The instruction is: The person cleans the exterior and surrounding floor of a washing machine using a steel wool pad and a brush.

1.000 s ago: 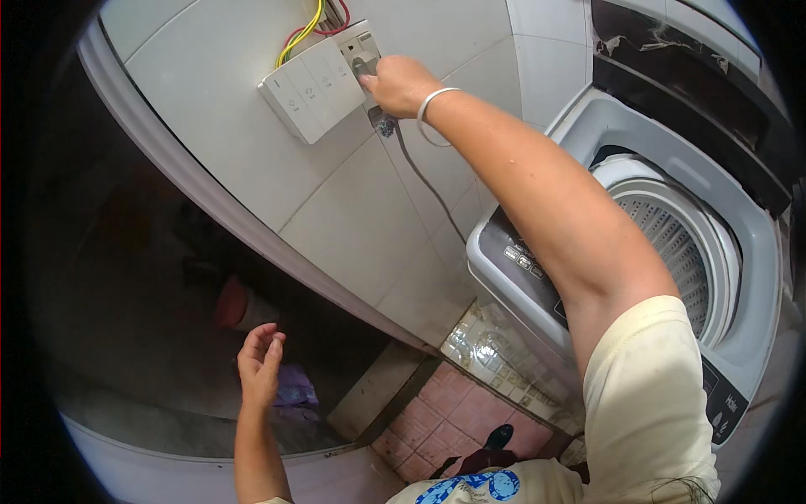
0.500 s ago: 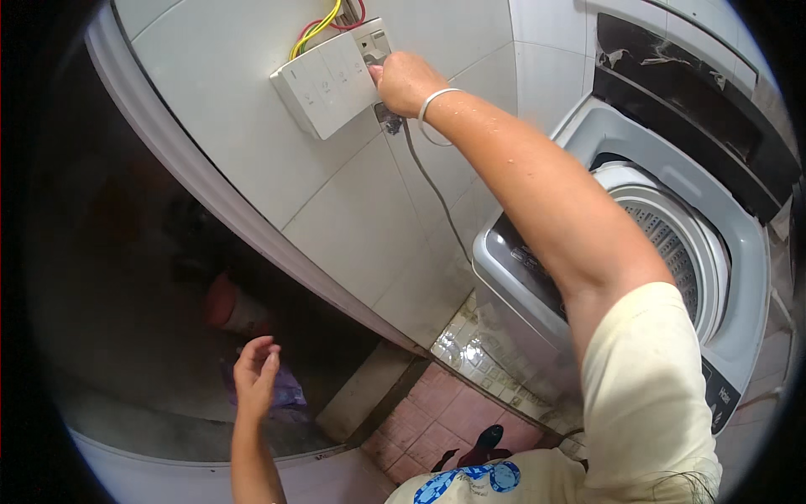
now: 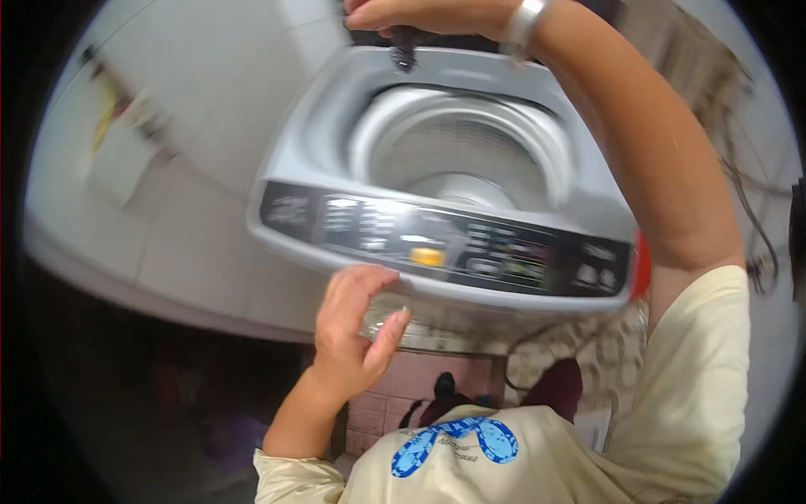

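Note:
A grey top-loading washing machine [image 3: 294, 151] stands in front of me with its drum [image 3: 457, 160] uncovered. Its dark lid [image 3: 470, 40] is raised at the back, mostly beyond the picture's upper edge. My right hand [image 3: 411, 13] reaches over the drum to the left end of that lid, fingers bent together against it. The hand is blurred and partly cut off. A dark, shiny scrap [image 3: 403, 52] hangs just under it; what it is, I cannot tell. My left hand [image 3: 348, 328] is empty, thumb and fingers apart, close to the front edge under the control panel [image 3: 453, 248].
On the tiled wall at the left is a blurred white switch box [image 3: 126, 160] with yellow wires. A dark doorway lies at lower left, holding a purple item [image 3: 235, 441]. Hoses or cords [image 3: 747, 202] run along the right. Pink tiles [image 3: 395, 382] are underfoot.
My view has turned right, toward the washing machine. My right hand has left the wall socket and come to the lid. The left hand has moved from the doorway to the machine's front.

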Tool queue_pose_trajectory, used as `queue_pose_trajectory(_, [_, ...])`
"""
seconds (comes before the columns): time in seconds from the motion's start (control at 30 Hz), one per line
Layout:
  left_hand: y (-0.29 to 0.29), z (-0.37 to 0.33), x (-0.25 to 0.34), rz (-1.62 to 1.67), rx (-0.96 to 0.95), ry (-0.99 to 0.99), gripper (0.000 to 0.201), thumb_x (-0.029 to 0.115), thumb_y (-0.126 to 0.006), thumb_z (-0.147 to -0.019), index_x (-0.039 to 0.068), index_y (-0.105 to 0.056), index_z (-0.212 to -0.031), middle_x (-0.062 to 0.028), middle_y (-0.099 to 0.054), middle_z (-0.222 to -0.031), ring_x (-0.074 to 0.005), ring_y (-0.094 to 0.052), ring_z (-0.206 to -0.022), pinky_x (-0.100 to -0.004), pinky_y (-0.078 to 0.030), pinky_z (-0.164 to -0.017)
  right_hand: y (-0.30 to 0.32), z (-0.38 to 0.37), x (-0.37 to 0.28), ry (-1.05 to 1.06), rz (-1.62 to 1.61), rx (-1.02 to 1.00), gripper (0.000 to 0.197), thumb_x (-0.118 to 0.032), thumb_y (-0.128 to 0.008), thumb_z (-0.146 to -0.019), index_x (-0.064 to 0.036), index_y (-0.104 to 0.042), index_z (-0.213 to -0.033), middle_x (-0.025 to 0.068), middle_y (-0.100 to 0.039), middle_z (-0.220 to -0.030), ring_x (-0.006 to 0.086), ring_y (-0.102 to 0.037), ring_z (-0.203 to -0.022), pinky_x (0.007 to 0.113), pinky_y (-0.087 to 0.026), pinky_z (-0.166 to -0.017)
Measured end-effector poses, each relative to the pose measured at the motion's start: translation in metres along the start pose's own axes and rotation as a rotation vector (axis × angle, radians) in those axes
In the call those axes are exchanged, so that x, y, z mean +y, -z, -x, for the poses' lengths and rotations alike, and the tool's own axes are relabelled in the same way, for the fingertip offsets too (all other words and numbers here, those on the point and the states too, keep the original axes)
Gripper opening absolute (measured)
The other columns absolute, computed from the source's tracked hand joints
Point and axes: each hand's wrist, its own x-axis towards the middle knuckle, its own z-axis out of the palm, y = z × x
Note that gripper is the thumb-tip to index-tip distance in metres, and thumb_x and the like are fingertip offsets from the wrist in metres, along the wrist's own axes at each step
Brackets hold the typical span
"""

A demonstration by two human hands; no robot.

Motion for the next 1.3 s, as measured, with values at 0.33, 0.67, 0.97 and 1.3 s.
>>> queue_pose_trajectory(0.33, [-0.132, -0.088, 0.07, -0.43, -0.342, -0.022, 0.049, 0.03, -0.04, -0.079, -0.002, -0.046, -0.115, -0.0176, -0.044, -0.12, -0.0337, -0.035, -0.118, -0.0464, -0.015, -0.101, 0.074, 0.45, 0.191, -0.932, -0.186, 0.383, 0.017, -0.011, -0.056, -0.074, -0.0001, -0.056, -0.087, 0.001, -0.053, -0.066, 0.0067, -0.049, -0.061, 0.02, -0.039, -0.054])
queue_pose_trajectory(0.67, [-0.129, -0.103, 0.087, -0.628, -0.405, 0.087, 0.042, 0.025, -0.034, -0.078, -0.002, -0.045, -0.109, -0.0197, -0.046, -0.11, -0.0357, -0.04, -0.108, -0.0488, -0.015, -0.099, 0.146, 0.404, 0.282, -0.679, -0.423, 0.204, 0.025, -0.007, -0.055, -0.072, 0.0, -0.057, -0.095, 0.0068, -0.06, -0.075, 0.0122, -0.055, -0.069, 0.026, -0.044, -0.063])
queue_pose_trajectory(0.97, [-0.134, -0.116, 0.094, -0.649, -0.418, 0.215, 0.042, 0.025, -0.04, -0.072, 0.002, -0.047, -0.105, -0.017, -0.044, -0.109, -0.035, -0.037, -0.11, -0.0492, -0.015, -0.1, 0.098, 0.274, 0.348, -0.892, -0.79, 0.349, 0.046, -0.005, -0.055, -0.07, 0.0047, -0.047, -0.114, 0.0114, -0.057, -0.094, 0.0135, -0.054, -0.079, 0.025, -0.044, -0.059])
queue_pose_trajectory(1.3, [-0.121, -0.118, 0.084, -0.597, -0.494, 0.357, 0.043, 0.029, -0.042, -0.069, 0.002, -0.05, -0.102, -0.0184, -0.043, -0.11, -0.0392, -0.035, -0.11, -0.054, -0.018, -0.096, 0.108, 0.193, 0.39, -0.225, -0.428, -0.142, 0.065, -0.015, -0.077, -0.056, 0.0049, -0.049, -0.11, 0.0183, -0.051, -0.114, 0.0241, -0.051, -0.101, 0.032, -0.04, -0.087])
